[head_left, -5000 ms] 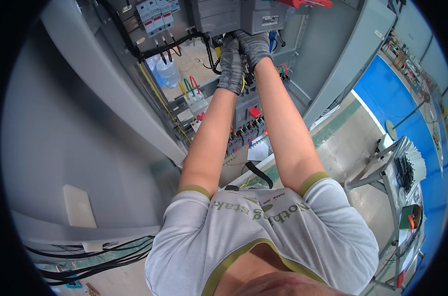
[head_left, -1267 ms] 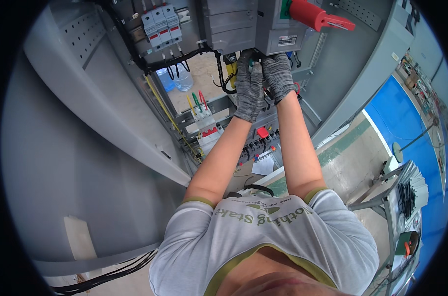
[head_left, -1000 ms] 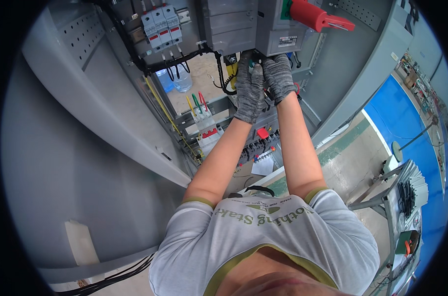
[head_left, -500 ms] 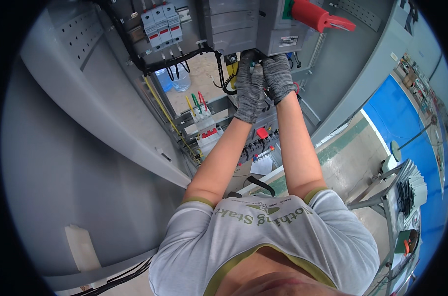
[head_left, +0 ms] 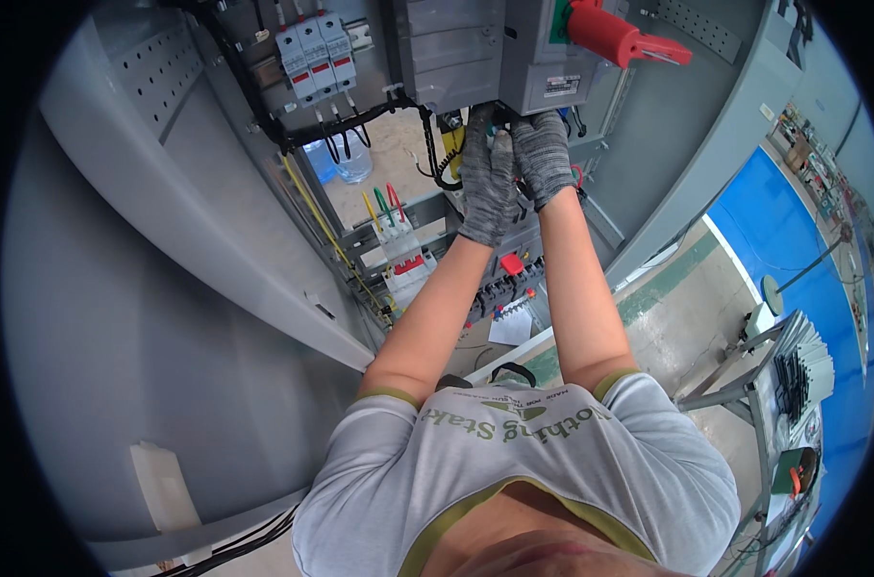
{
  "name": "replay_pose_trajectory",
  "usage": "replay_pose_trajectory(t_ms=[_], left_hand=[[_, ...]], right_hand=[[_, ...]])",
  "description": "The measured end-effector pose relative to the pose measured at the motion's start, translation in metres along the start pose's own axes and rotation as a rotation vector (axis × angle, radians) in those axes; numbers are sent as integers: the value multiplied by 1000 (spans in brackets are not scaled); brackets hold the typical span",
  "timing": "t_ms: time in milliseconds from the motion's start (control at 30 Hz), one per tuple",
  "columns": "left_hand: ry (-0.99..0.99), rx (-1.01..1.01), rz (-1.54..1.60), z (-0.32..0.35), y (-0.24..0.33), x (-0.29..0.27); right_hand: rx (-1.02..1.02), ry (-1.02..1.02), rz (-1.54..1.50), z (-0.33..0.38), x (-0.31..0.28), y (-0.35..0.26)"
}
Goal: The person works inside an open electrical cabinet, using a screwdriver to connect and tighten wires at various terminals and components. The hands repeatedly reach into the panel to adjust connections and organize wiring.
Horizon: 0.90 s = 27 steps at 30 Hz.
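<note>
Both my hands wear grey knitted gloves and are raised, close together, to the underside of a grey switch housing point(head_left: 545, 91) with a red rotary handle point(head_left: 615, 37). My left hand point(head_left: 488, 188) is closed with the fingers pointing up and the thumb alongside. My right hand point(head_left: 543, 159) is beside it, bent inward and closed, its fingertips hidden behind the glove and under the housing. A small teal bit shows between the hands, too little to name. Black wiring point(head_left: 425, 120) runs just left of them.
Grey fuse holders point(head_left: 316, 58) sit upper left. Below them, a breaker with red levers point(head_left: 408, 262) carries yellow, green and red leads. The cabinet door point(head_left: 168, 317) stands at my left. A metal rack point(head_left: 759, 385) with parts is at the right.
My hands stay at the same place under the housing, with only a slight shift. The black strap near my chest has changed its position a little.
</note>
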<state>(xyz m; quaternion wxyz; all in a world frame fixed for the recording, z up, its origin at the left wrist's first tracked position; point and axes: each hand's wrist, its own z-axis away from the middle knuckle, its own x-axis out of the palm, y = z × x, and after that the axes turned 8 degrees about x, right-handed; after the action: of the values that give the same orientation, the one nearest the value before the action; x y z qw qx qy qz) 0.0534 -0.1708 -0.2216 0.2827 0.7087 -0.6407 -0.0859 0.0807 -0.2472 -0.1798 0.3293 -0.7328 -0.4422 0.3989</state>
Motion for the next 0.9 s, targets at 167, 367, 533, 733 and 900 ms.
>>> replay_pose_trajectory(t_ms=[167,367,533,733,900], left_hand=[[17,-33,54,0,2,1],[15,-66,74,-5,4,1],[39,-42,122,-5,4,2],[21,-51,81,-6,1,2],[25,-55,73,-5,0,2]], right_hand=[[113,-6,-121,6,-2,-13],[-25,30,27,-3,1,2],[86,34,-175,1,4,-4],[133,8,-316,-3,6,4],[61,19,-428,5,5,0]])
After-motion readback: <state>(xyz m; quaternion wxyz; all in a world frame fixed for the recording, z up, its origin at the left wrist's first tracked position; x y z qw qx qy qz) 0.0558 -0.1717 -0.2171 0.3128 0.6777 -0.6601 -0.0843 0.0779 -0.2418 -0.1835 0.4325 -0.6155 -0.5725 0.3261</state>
